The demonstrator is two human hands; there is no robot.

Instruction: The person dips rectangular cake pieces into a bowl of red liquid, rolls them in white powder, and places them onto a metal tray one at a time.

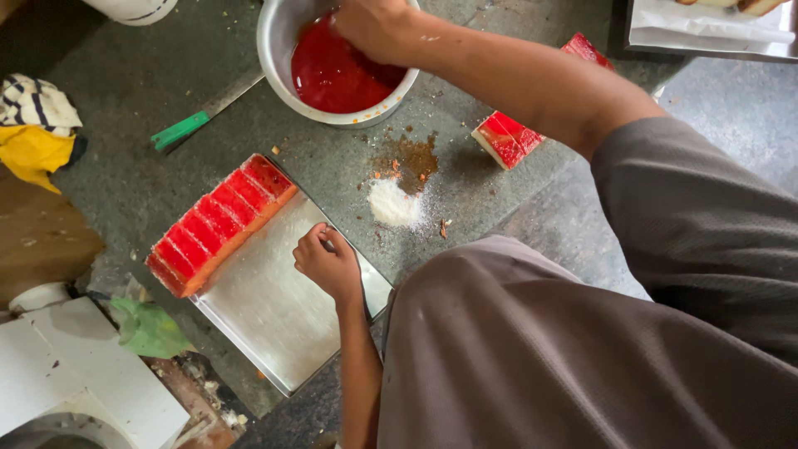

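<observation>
The scene is lit softly and evenly by diffuse daylight, with only faint shadows cast. Mild glare is seen on the steel tray (274,324). Slight blur is noted at the near sleeve (582,357).

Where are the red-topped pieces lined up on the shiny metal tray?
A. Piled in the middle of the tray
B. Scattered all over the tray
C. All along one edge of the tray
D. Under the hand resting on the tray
C: the red-topped pieces sit side by side in one row along the far-left edge of the metal tray, while the rest of it lies bare and the left hand rests apart from them.
</observation>
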